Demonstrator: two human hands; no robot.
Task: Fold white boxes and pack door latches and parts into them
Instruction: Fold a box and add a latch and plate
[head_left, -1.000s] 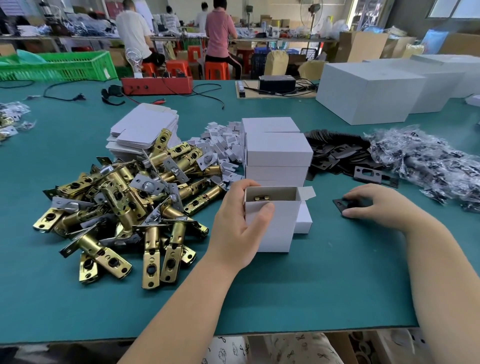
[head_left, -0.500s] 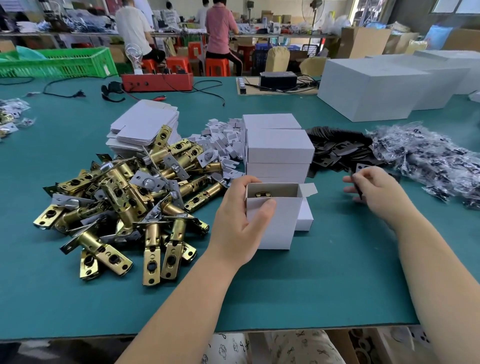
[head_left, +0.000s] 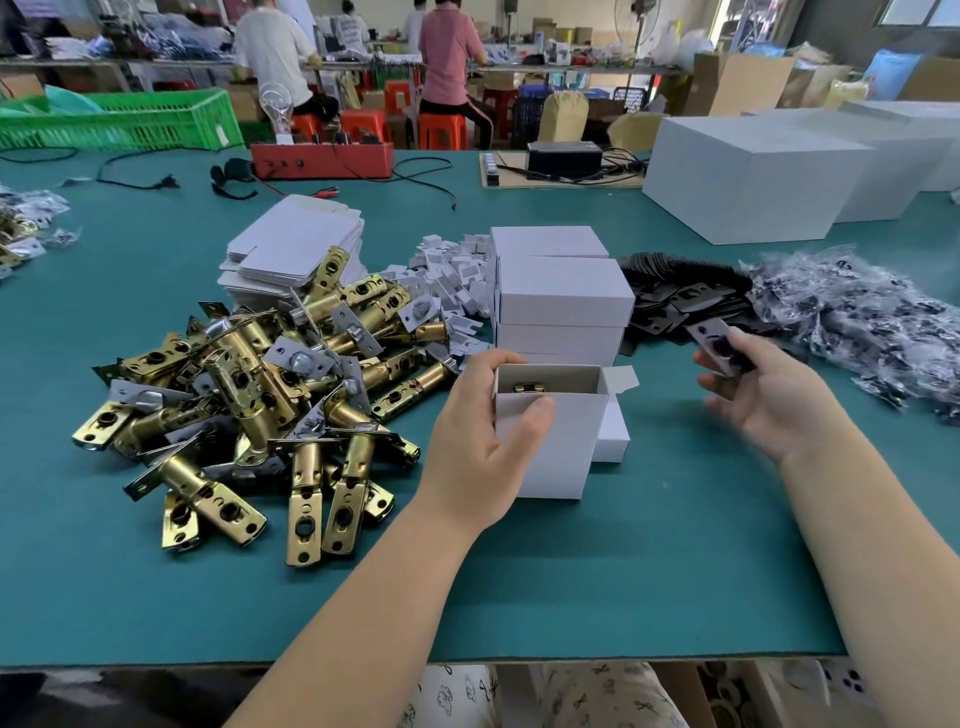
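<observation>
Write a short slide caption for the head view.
Left hand steadies open white box; right hand holds dark plate.

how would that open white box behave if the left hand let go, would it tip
The open white box stands tall on a narrow base, so it probably tips easily. Thin card, likely light and dentable. The left hand grips it; the latch inside may steady it.

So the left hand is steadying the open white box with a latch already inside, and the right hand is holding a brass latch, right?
Not quite. In the head view the right hand holds a dark flat plate, not a brass latch. The rest stands: the left hand steadies the open white box with a latch inside.
</observation>
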